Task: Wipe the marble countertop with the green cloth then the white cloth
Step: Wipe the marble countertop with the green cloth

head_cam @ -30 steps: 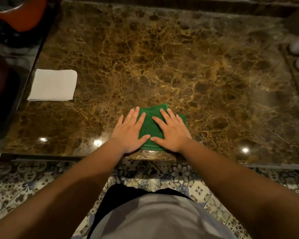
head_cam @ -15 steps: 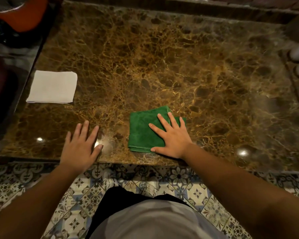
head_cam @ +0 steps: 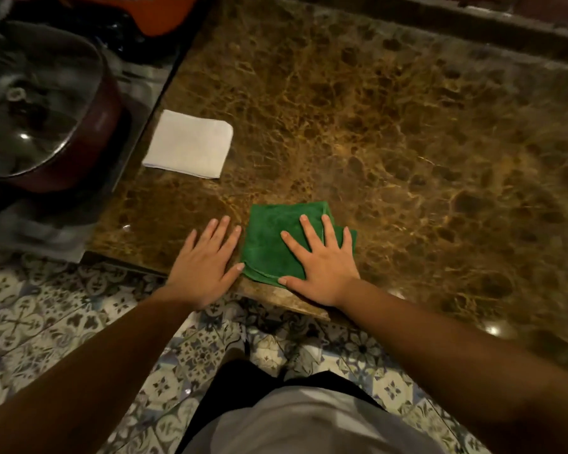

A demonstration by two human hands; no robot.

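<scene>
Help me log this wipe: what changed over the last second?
The left hand lifted off the green cloth, swung out left, then came back flat beside it on the marble countertop. The right hand stayed pressing the cloth; the white cloth lay untouched.

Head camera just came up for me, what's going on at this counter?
A person is wiping the marble countertop with a folded green cloth. The right hand lies flat on the cloth near the front edge, fingers spread. The left hand rests flat on the bare marble just beside it. The white cloth lies folded and untouched at the counter's left side, so that step is not yet begun.
</scene>
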